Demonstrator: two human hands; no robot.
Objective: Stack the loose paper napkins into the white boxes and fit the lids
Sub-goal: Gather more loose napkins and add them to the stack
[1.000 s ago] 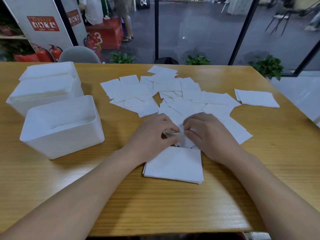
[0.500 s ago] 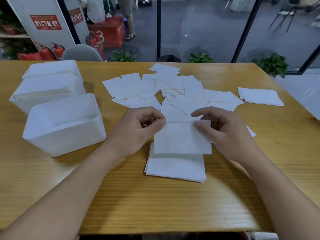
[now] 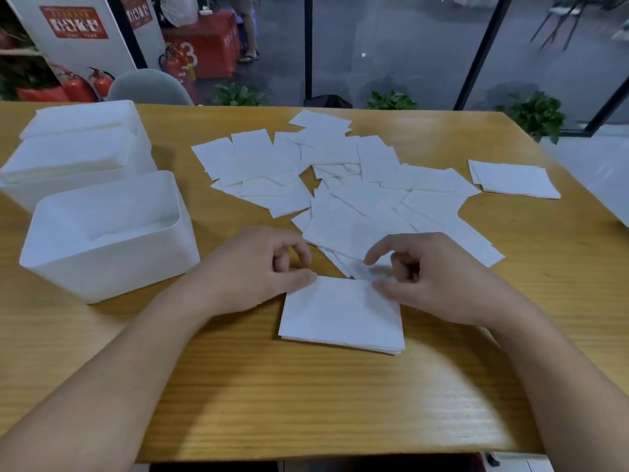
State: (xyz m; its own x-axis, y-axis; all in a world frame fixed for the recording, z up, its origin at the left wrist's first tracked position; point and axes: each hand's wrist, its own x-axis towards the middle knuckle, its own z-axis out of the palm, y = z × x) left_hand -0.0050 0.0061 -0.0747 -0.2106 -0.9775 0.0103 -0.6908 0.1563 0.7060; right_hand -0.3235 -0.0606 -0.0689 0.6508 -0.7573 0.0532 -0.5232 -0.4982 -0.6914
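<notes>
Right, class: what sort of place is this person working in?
Probably a public hall or shop front rather than a home: the wooden table faces a glass wall with black frames, red fire extinguishers stand beside a white printed banner, and potted green plants line the floor.

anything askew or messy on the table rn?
Yes: loose napkins lie scattered and overlapping at odd angles mid-table. A small stack sits apart at far right. The stack under the hands is roughly squared, slightly rotated. Both boxes stand upright.
</notes>
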